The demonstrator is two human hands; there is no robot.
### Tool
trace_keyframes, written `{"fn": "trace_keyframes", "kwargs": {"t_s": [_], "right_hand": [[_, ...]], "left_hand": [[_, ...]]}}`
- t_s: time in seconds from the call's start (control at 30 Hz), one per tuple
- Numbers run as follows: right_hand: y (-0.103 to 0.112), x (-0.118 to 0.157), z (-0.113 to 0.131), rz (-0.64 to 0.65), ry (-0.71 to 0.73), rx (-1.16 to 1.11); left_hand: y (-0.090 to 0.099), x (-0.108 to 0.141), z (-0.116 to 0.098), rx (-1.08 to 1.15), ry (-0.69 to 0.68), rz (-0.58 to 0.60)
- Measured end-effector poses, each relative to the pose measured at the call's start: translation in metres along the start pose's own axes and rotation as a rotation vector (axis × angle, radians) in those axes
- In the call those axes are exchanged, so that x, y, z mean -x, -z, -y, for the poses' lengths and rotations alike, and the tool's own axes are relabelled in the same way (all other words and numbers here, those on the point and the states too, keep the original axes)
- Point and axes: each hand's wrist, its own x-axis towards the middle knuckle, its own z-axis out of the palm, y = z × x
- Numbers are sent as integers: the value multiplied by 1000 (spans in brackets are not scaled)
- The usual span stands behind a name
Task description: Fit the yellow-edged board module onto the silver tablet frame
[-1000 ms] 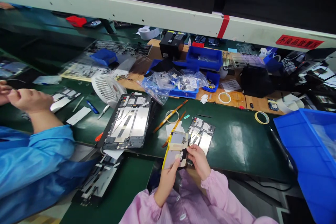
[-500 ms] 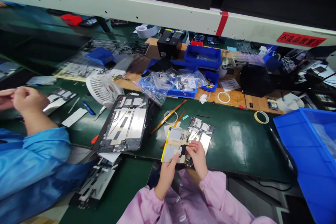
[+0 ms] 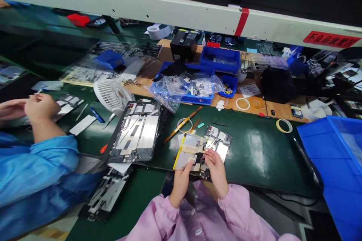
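Note:
My left hand (image 3: 181, 180) grips a flat grey tablet battery (image 3: 187, 155) by its lower edge, thumb on top. Yellow tape runs along the battery's left side, and a tan strip crosses its middle. At the battery's right edge, by a black patch and a small connector, my right hand (image 3: 217, 169) has its fingers pinched together; exactly what they pinch is too small to make out. Behind and to the right, partly covered by the battery and my right hand, an opened tablet chassis (image 3: 223, 147) lies on the green bench.
Left of me lie a stack of opened tablets (image 3: 135, 131) and a white fan (image 3: 111, 96). A co-worker's blue sleeve (image 3: 42, 169) is at far left. Copper-coloured strips (image 3: 181, 126) and a tape roll (image 3: 284, 125) lie on the bench. A blue bin (image 3: 333, 158) stands at right.
The battery has tilted slightly and my hands have shifted a little, still at the battery. The co-worker's hands have moved a little to the right. The view has shifted slightly.

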Motion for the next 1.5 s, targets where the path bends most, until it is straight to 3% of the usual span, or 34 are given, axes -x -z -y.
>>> {"fn": "trace_keyframes", "kwargs": {"t_s": [0.23, 0.4, 0.47, 0.6, 0.67, 0.83, 1.1, 1.33, 1.5], "right_hand": [[-2, 9, 9, 31, 31, 37], [2, 9, 15, 82, 25, 40], [12, 0, 11, 24, 15, 44], [39, -34, -6, -215, -22, 57], [48, -51, -15, -242, -56, 61], [47, -66, -18, -144, -36, 119], [34, -31, -3, 152, 62, 172], [29, -20, -15, 182, 55, 137], [26, -24, -20, 225, 33, 134]], "left_hand": [[2, -3, -3, 53, -4, -22], [-5, -3, -4, 190, 71, -68], [-7, -6, -7, 252, 121, -95], [-9, -17, -16, 339, 211, -146], [-10, -23, -20, 368, 245, -131], [-18, -37, -29, 381, 319, -71], [-34, -50, -28, 419, 347, -8], [-40, -67, -13, 414, 387, -50], [-47, -66, -7, 394, 371, -23]]}}
